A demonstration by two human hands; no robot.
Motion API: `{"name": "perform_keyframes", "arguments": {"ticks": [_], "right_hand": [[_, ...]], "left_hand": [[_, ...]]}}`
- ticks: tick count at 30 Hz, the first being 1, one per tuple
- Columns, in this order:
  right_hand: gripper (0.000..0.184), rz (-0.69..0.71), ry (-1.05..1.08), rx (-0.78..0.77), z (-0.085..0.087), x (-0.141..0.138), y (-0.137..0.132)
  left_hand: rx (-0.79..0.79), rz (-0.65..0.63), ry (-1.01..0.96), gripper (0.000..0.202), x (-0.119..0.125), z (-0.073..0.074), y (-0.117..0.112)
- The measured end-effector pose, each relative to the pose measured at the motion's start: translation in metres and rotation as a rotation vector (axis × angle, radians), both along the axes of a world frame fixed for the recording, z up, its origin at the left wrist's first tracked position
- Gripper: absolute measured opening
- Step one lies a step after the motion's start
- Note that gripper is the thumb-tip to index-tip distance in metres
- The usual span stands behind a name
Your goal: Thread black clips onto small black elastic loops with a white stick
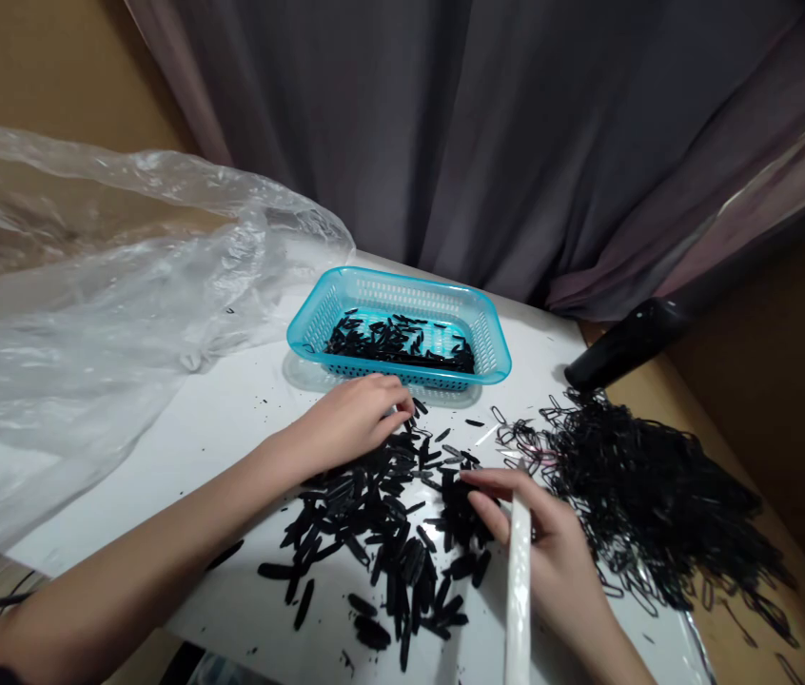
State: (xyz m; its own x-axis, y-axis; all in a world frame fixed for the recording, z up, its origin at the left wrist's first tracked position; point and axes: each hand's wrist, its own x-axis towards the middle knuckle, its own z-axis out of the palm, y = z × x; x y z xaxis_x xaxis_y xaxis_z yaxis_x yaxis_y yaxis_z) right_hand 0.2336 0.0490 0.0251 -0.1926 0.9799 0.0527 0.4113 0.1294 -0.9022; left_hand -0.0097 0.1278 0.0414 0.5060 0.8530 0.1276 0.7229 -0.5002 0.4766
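Observation:
My left hand (366, 414) is over the far part of a scattered pile of flat, elongated black pieces (409, 561). Its fingers are curled together, and whatever they pinch is hidden. Lower right, my right hand (545, 533) holds a slim white-handled knife (519, 580), with the pointed blade facing away from me. The thumb and index finger of that hand reach toward the black pieces at the pile's right side. Just beyond my left hand stands a blue plastic basket (500, 357) with more such pieces on its bottom.
A heap of thin black loops (659, 495) covers the table's right side. Behind it lies a dark cylindrical object (623, 342). Crumpled clear plastic (124, 295) spreads over the left of the white table (152, 485). A grey curtain (374, 124) hangs behind.

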Motion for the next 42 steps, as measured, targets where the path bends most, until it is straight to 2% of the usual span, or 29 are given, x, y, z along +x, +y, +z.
{"name": "perform_keyframes", "arguments": {"ticks": [2,10,14,19,22,26,29,32,34,37,42], "right_hand": [[0.018,0.045,0.008,0.013,0.003,-0.004,-0.003],[0.015,0.064,0.026,0.028,0.002,0.000,-0.003],[0.015,0.052,0.033,0.029,0.001,0.002,-0.002],[0.020,-0.093,0.156,-0.022,-0.001,-0.003,-0.001],[0.019,-0.079,0.216,-0.068,-0.002,-0.009,-0.002],[0.012,-0.088,0.145,-0.061,-0.005,-0.011,-0.004],[0.010,-0.216,0.093,0.118,-0.004,0.004,-0.001],[0.015,-0.447,-0.021,0.506,0.002,0.025,0.007],[0.025,-0.568,-0.110,0.695,0.008,0.035,0.012],[0.029,-0.605,-0.135,0.741,0.014,0.037,0.015],[0.019,-0.490,-0.108,0.667,0.012,0.030,0.013]], "left_hand": [[-0.002,-0.014,0.029,0.016,-0.001,-0.002,0.001],[0.042,-0.009,0.014,0.016,0.016,-0.021,-0.006],[0.059,-0.008,-0.060,0.018,0.018,-0.019,-0.007],[0.013,-0.164,-0.252,0.011,0.022,-0.009,-0.014],[-0.043,-0.258,-0.372,0.008,0.027,-0.009,-0.020],[-0.086,-0.295,-0.399,0.008,0.030,-0.011,-0.023],[-0.058,-0.262,-0.353,0.010,0.024,-0.005,-0.019],[0.023,-0.147,-0.198,0.017,0.010,0.002,-0.007],[0.024,-0.119,-0.085,0.020,0.000,0.005,0.000],[-0.026,-0.121,0.000,0.018,-0.012,0.006,0.007],[-0.099,-0.091,0.081,0.016,-0.018,0.007,0.006]]}}
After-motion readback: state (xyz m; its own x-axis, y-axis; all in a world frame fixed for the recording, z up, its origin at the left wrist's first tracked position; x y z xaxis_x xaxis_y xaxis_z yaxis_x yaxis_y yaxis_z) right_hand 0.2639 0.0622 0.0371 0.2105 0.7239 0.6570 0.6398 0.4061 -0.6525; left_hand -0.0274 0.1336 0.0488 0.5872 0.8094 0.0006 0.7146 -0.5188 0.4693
